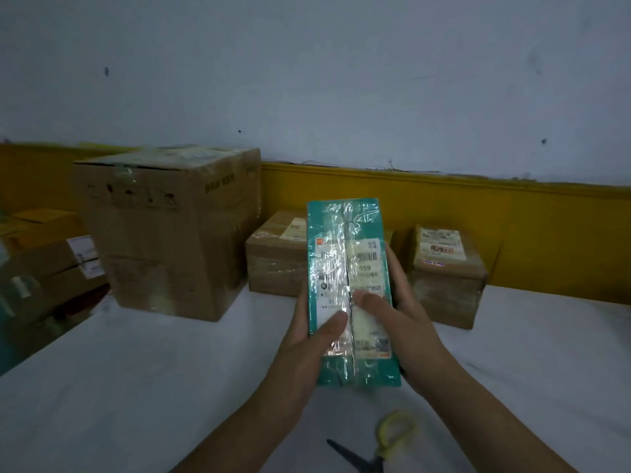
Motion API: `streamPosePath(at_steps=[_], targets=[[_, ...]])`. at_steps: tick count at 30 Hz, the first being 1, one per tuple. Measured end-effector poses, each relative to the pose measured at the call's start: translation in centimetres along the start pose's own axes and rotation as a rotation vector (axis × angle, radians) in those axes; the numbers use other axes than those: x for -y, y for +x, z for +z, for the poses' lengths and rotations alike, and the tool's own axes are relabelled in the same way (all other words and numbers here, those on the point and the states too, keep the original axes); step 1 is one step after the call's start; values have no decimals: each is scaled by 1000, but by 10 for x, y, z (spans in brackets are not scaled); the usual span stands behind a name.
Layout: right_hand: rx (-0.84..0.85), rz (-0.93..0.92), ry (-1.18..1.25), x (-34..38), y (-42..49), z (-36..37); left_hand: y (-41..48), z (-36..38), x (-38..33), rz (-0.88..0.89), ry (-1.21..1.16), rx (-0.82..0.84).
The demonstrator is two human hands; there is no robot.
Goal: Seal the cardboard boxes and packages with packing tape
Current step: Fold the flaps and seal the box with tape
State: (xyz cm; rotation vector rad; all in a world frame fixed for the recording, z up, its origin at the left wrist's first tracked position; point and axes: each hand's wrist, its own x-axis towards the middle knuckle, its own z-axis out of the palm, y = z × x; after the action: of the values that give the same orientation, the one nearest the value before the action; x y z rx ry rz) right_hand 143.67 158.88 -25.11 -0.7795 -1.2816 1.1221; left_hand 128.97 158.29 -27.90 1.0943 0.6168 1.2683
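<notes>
The white table (pixel 136 387) carries a tall carton (pixel 164 233), a middle carton (pixel 273 268), a right carton (pixel 447 288) and scissors (pixel 375 454).

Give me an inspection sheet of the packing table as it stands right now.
Surface: white table cover.
Job's things: teal package held upright above the table, clear tape down its middle; large cardboard box, taped, back left; small box and second small box, both labelled, behind the package. No tape roll seen.
Clutter: scissors with yellow handles at the near edge.
Hands: left hand and right hand both grip the teal package, thumbs on its front.
Cables: nothing seen.
Surroundings: pale wall, yellow band along its foot, stacked boxes at far left.
</notes>
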Motion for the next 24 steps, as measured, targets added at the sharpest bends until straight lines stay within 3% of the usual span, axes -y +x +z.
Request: streamPosePath(at_steps=[6, 10, 14, 19, 24], targets=[[-18, 6, 88, -7, -2, 1, 2, 2, -1, 103, 170, -30], [-76, 198, 199, -25, -1, 2, 3, -5, -5, 184, 219, -40], [-212, 290, -44, -30, 2, -10, 7, -24, -15, 279, 260, -125], [-374, 120, -374, -30, 6, -12, 7, -29, -18, 260, 496, -86], [-417, 115, -466, -29, 8, -9, 8, -27, -19, 269, 676, -110]])
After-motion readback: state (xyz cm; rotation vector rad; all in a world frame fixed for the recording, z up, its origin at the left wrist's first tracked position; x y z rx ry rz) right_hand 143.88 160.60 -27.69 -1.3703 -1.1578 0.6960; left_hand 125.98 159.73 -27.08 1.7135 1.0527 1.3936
